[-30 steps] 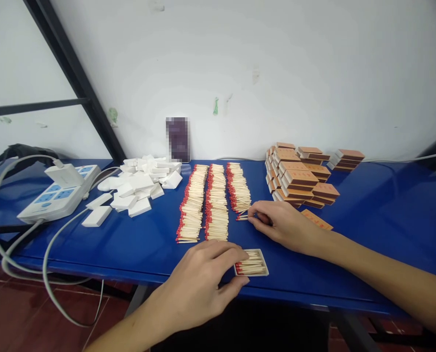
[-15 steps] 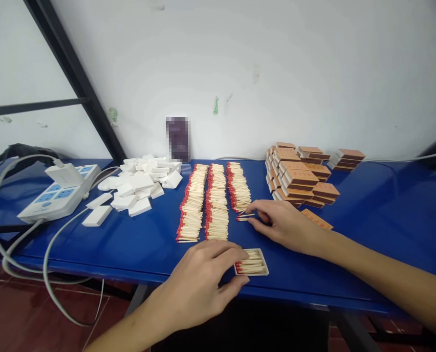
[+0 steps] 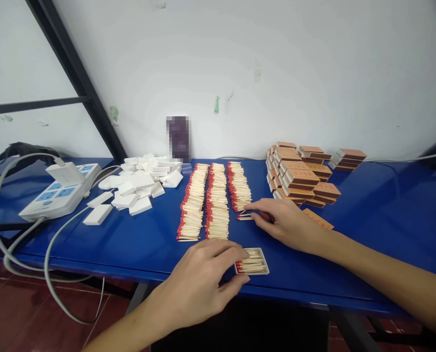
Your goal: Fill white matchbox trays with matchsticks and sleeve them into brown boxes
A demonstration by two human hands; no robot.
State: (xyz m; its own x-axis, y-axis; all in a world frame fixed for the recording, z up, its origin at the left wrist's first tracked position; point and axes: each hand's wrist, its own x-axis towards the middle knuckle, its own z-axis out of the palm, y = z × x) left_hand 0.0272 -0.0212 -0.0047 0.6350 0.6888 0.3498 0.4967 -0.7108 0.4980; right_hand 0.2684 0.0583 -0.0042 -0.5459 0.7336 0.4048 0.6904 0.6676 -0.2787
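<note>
White tray (image 3: 266, 261) of red-headed matches (image 3: 253, 264), lower centre, my left hand (image 3: 207, 276) gripping it, my right hand (image 3: 286, 222) narrowly parted at loose matches (image 3: 245, 216).

Red-tipped matches (image 3: 252, 265) lie in a white tray (image 3: 266, 261).

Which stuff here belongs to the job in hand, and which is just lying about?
Job:
match tray, gripped by left hand
loose matches, at right hand
three match rows
orange matchboxes, likely
white box pieces, likely spare trays

Lying about:
power strip
plugged-in charger
pixelated dark object by the wall
</note>
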